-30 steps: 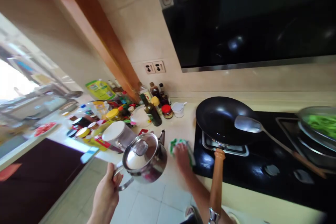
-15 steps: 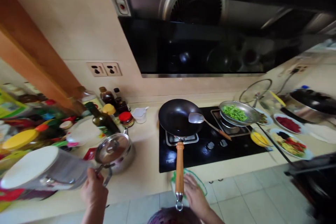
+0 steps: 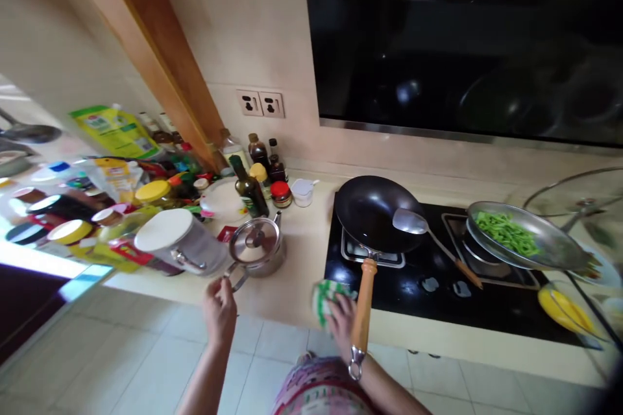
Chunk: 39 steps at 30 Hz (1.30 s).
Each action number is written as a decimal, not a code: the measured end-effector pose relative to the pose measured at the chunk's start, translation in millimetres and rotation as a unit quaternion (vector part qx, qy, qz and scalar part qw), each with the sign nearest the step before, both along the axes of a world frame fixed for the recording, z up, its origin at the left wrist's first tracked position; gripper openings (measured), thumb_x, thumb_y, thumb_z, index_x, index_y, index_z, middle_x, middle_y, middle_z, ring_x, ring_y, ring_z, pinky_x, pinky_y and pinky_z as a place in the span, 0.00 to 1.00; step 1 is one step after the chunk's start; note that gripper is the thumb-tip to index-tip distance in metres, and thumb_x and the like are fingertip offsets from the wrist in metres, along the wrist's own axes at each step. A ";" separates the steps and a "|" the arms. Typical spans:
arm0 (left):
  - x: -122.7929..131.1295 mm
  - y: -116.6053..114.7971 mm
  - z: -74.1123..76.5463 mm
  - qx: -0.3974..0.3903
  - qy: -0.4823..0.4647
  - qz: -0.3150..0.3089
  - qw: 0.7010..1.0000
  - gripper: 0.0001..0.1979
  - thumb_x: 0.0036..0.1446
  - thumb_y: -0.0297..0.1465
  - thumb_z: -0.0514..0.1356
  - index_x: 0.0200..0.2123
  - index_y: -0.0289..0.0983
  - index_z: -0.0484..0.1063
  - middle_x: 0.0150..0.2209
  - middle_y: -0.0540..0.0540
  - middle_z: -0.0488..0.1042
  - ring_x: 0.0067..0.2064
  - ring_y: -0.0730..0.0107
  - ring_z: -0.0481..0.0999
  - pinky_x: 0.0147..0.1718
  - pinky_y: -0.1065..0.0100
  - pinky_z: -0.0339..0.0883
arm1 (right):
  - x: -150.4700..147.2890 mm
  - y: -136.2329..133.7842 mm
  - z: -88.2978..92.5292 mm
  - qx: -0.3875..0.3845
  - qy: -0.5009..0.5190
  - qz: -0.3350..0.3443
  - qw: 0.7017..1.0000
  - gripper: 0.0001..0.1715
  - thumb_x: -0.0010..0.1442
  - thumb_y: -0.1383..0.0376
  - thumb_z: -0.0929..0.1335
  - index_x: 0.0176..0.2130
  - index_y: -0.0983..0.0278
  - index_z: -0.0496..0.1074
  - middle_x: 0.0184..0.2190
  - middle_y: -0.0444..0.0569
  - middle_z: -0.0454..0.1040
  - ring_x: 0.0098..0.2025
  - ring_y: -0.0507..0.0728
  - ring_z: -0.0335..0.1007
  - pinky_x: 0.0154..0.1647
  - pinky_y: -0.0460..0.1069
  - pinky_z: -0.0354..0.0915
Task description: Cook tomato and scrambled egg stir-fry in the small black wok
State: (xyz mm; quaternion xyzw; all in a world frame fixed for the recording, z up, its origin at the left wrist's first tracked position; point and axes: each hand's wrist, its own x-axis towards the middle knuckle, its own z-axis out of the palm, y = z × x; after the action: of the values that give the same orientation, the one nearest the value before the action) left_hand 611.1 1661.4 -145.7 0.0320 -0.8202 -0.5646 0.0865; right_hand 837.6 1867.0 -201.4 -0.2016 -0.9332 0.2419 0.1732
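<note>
A dark range hood (image 3: 462, 71) spanned the wall above a pale surface (image 3: 304, 246). Set into the surface was a black stove (image 3: 402, 301), with a wok (image 3: 372, 214) over its left burner, wooden handle pointing toward the person. Over the right burner sat a frying pan (image 3: 559, 251) of green vegetables (image 3: 509, 233). A spatula (image 3: 410, 222) leaned across the wok's right rim, its wooden end lying toward the knobs. Left of the stove, a white-lidded canister (image 3: 197, 251) stood just beside the steel kettle (image 3: 265, 256), which rested upright on the surface, lidded, its spout toward the bottles at the wall. The left hand (image 3: 220, 311) had its fingers bent at the kettle's handle; whether they gripped it could not be told. The right hand (image 3: 341, 321) grasped a green-and-white cloth (image 3: 325, 298) near the surface's front edge, between kettle and stove. Behind the kettle stood a dark green bottle (image 3: 252, 198), a small white tub (image 3: 302, 193) and a red-lidded jar (image 3: 281, 194).
</note>
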 end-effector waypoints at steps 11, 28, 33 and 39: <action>94.4 61.3 -43.7 -0.424 0.146 -0.425 0.786 0.15 0.59 0.29 0.56 0.46 0.45 0.77 0.56 0.42 0.73 0.61 0.49 0.64 0.56 0.49 0.57 | 76.8 48.3 -6.0 -0.067 0.118 -0.122 0.983 0.19 0.66 0.61 0.60 0.48 0.63 0.74 0.45 0.55 0.78 0.47 0.61 0.75 0.46 0.54 0.73; 206.8 181.4 69.4 0.060 -0.409 -0.434 0.801 0.26 0.45 0.50 0.66 0.36 0.39 0.60 0.21 0.56 0.69 0.16 0.75 0.68 0.13 0.74 0.62 | 201.3 354.2 -2.6 0.124 0.037 -0.216 0.968 0.20 0.58 0.59 0.60 0.44 0.67 0.71 0.37 0.59 0.75 0.39 0.67 0.71 0.43 0.62 0.67; 217.2 193.0 39.5 0.057 -0.364 -0.398 0.840 0.18 0.45 0.37 0.65 0.30 0.41 0.56 0.10 0.62 0.60 0.10 0.78 0.59 0.07 0.78 0.52 | 209.5 358.8 -3.4 0.125 0.048 -0.150 0.980 0.27 0.65 0.48 0.54 0.38 0.65 0.68 0.32 0.56 0.72 0.36 0.64 0.71 0.40 0.59 0.68; 224.8 191.9 5.2 0.109 -0.361 -0.410 0.830 0.18 0.41 0.39 0.64 0.29 0.42 0.56 0.11 0.62 0.59 0.10 0.80 0.58 0.07 0.79 0.48 | 241.8 294.6 19.8 0.004 0.122 -0.194 0.973 0.30 0.63 0.42 0.56 0.41 0.63 0.67 0.36 0.56 0.73 0.39 0.64 0.73 0.40 0.57 0.69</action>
State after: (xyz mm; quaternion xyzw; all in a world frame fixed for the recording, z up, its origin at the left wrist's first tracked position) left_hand 835.8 1853.4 -140.5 -0.0963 -0.6639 -0.5819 -0.4597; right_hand 1079.4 2161.6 -181.5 -0.3468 -0.8492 0.2223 0.3303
